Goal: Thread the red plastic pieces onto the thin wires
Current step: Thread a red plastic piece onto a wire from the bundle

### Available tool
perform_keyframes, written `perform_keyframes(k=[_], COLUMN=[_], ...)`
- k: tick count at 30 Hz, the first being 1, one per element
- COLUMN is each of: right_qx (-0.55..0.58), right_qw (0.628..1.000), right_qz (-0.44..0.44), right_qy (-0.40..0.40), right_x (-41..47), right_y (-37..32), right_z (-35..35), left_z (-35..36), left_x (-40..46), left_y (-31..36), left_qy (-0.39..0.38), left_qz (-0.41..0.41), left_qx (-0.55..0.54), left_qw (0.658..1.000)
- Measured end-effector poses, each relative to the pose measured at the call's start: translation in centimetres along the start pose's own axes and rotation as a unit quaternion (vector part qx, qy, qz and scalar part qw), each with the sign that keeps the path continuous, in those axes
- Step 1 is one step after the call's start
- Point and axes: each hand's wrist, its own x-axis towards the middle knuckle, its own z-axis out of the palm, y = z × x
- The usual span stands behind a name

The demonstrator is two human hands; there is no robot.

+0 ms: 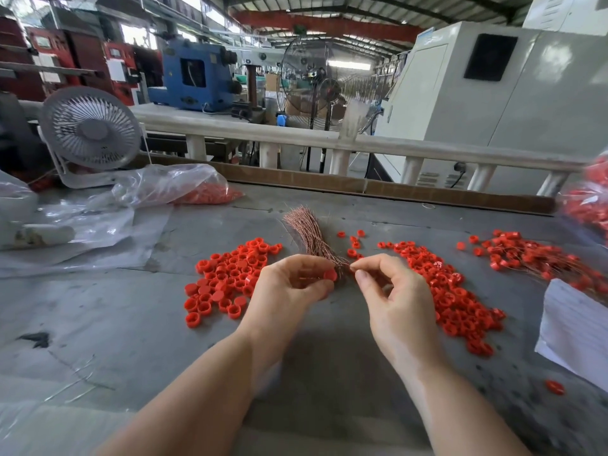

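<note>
A bundle of thin copper wires [307, 232] fans out on the grey table [98, 324] just beyond my hands. My left hand [289, 287] pinches a red plastic piece [330, 275] between thumb and fingers at the bundle's near end. Close beside it, my right hand [391, 291] pinches a single wire end at its thumb and forefinger tips. One pile of red pieces [227, 278] lies to the left of my hands, another pile of smaller red pieces [450, 291] to the right. Threaded pieces on wires [533, 255] lie at the far right.
A white desk fan [90, 130] stands at the back left. Clear plastic bags [158, 189] holding more red pieces lie in front of it. White paper [575, 327] lies at the right edge. A cardboard strip [378, 185] borders the table's far side.
</note>
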Motion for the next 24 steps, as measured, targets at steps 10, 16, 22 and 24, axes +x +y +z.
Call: perform_keyframes(k=[10, 16, 22, 24], right_qx=[0.0, 0.002, 0.01, 0.016], right_qw=[1.0, 1.0, 1.0, 1.0], right_qz=[0.002, 0.007, 0.011, 0.01], right_qy=[-0.001, 0.0, -0.003, -0.003], right_x=[-0.15, -0.17, -0.17, -0.18], right_y=[-0.13, -0.05, 0.11, 0.06], right_z=[-0.01, -0.05, 0.02, -0.01], left_z=[-0.31, -0.18, -0.01, -0.03], left_x=[0.23, 0.15, 0.02, -0.02], left_y=[-0.31, 0.15, 0.4, 0.44], left_qy=[-0.007, -0.019, -0.024, -0.027], left_qz=[-0.072, -0.105, -0.111, -0.105], left_qx=[-0.112, -0.195, -0.206, -0.194], left_qw=[0.991, 0.975, 0.972, 0.975])
